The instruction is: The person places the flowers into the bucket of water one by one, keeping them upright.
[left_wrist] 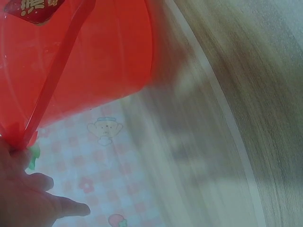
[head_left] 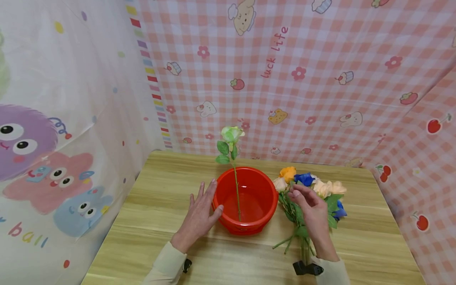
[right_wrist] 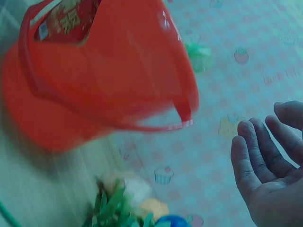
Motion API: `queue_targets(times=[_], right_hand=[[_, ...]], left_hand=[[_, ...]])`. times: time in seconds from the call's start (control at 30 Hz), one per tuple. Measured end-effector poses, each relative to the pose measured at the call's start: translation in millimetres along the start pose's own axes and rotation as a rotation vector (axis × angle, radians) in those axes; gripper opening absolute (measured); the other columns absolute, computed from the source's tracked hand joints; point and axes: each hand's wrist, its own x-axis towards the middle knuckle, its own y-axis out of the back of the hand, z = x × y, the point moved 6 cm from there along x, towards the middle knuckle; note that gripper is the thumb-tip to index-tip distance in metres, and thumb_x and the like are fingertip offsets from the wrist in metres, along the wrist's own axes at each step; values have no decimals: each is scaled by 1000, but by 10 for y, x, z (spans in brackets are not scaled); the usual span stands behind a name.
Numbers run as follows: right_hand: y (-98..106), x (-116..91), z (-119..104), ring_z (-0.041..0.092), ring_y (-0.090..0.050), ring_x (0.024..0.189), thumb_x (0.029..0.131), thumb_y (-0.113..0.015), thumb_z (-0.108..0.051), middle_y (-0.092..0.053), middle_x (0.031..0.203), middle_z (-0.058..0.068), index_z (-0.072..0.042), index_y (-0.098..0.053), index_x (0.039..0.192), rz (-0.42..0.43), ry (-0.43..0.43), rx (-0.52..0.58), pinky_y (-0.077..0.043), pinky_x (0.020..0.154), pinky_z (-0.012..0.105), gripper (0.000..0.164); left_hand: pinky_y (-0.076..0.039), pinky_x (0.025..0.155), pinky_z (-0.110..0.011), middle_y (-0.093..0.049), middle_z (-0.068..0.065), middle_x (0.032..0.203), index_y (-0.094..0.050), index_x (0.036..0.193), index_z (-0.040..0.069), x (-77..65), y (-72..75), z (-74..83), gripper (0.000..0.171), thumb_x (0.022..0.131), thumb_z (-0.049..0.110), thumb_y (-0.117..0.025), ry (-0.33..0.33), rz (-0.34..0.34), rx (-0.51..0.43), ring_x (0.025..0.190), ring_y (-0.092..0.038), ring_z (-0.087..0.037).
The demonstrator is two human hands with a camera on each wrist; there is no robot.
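Observation:
A red plastic bucket (head_left: 246, 229) stands on the wooden table, its handle (right_wrist: 118, 124) hanging down the side in the right wrist view. One pale green artificial rose (head_left: 232, 135) leans in it, stem inside and bloom above the far rim. My left hand (head_left: 200, 215) rests on the bucket's left rim with fingers spread. To the right, my right hand (head_left: 313, 211) hovers over a bunch of artificial flowers (head_left: 301, 231), its fingers loosely bent around nothing. That bunch has orange, blue and cream blooms with green stems toward me.
The wooden table (head_left: 142, 221) meets a pink checked cloth (head_left: 320, 95) behind and a printed white cloth (head_left: 89, 79) on the left. A red and gold label (right_wrist: 68, 21) is on the bucket's outside. Black straps sit at both wrists.

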Motion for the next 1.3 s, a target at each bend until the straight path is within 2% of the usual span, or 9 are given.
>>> queue_targets(times=[0.23,0.47,0.77,1.07,1.2,1.3], right_hand=[[292,-47,100,12,-74,93,103,-64,-13,-78,102,1,6,-69,122,74,-23,25,-59,84,25,28],[526,-100,258,14,-74,95,104,-62,-10,-77,104,5,9,-67,122,88,-29,69,-59,86,26,27],[810,-205,546,6,-73,94,102,-66,-18,-77,100,-7,8,-64,125,118,-184,-30,-58,83,22,35],[945,-291,879,-1,-70,93,103,-65,-25,-75,100,-19,13,-56,137,66,-298,-182,-58,82,21,52],[983,-322,982,-1,-70,90,103,-65,-25,-74,97,-17,13,-56,138,63,-327,-235,-58,78,20,52],[992,-328,1025,-1,-69,88,104,-63,-24,-76,100,-8,13,-57,138,50,-344,-276,-58,76,20,51]], left_hand=[[-18,113,-79,-24,-2,171,-24,166,12,14,-6,4,75,102,42,-51,1,-5,-6,157,-16,-38],[-15,114,-78,-22,-1,171,-23,166,13,24,-15,3,76,102,42,-51,11,-19,-24,158,-12,-35],[-15,114,-78,-22,-2,172,-23,167,14,10,-17,-11,76,102,41,-52,10,-6,-47,158,-13,-38],[-16,113,-78,-21,-2,172,-23,166,14,2,-18,-13,75,102,42,-51,14,-6,-42,157,-15,-40],[-17,113,-79,-22,-2,172,-22,167,15,1,-22,-11,76,102,41,-52,20,-12,-37,158,-13,-38],[-17,113,-79,-21,-2,172,-22,167,15,2,-26,-14,77,102,40,-53,23,-11,-40,158,-12,-37]])
